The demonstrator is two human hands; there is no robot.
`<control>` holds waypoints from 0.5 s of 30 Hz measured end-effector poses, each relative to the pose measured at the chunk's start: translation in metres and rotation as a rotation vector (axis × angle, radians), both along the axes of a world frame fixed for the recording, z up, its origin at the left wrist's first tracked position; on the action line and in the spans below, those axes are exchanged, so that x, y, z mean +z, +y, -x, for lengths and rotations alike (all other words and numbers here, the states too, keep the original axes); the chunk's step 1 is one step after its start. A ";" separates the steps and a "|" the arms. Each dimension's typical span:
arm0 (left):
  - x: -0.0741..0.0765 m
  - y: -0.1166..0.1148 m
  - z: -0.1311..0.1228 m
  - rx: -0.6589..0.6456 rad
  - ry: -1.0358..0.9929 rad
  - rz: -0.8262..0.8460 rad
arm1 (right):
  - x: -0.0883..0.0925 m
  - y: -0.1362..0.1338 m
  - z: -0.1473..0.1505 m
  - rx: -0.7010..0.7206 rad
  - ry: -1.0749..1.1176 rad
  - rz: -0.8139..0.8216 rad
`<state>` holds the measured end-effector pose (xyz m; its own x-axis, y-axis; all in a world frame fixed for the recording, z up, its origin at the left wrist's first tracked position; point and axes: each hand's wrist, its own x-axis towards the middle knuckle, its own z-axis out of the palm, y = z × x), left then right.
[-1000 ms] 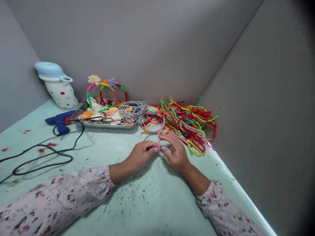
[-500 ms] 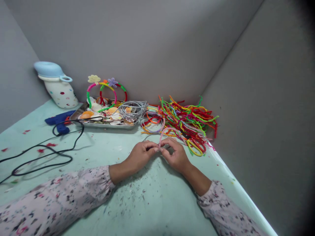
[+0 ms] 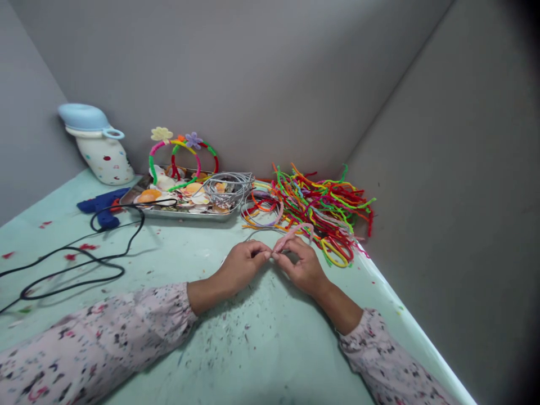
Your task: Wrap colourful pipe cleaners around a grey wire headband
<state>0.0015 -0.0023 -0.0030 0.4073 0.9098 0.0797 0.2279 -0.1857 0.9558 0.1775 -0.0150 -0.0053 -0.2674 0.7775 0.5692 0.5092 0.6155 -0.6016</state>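
Between my fingertips, low over the table, is a pink pipe cleaner point(image 3: 302, 227), its free part bending up and to the right. My right hand point(image 3: 301, 265) pinches it between thumb and forefinger. My left hand point(image 3: 247, 263) is closed in a pinch at the same end, its fingertips almost touching the right ones. A thin grey wire point(image 3: 265, 229) curves along the table just behind my hands. Beyond my right hand lies a heap of coloured pipe cleaners point(image 3: 320, 199). The pinched end is mostly hidden by my fingers.
A metal tray point(image 3: 189, 216) of shells holds two flower-topped hoops point(image 3: 198, 160) and a coil of grey wire point(image 3: 230, 188). Left of it lie a blue glue gun point(image 3: 101, 203) and its looping black cord point(image 3: 101, 263). A white bottle point(image 3: 105, 160) stands at the back left.
The pink pipe cleaner's free part, which arched upright above my fingers, now leans lower and to the right over my right hand. Both hands have hardly moved.
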 end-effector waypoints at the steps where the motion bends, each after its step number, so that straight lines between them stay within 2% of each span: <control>1: 0.000 0.000 0.000 -0.003 -0.003 0.002 | 0.000 0.000 0.000 0.005 0.004 0.000; 10: 0.000 0.001 0.000 0.013 -0.021 0.024 | -0.001 0.000 -0.001 0.038 0.024 0.005; 15: -0.004 0.001 0.000 0.011 -0.032 0.072 | -0.002 0.002 -0.003 0.079 -0.022 -0.096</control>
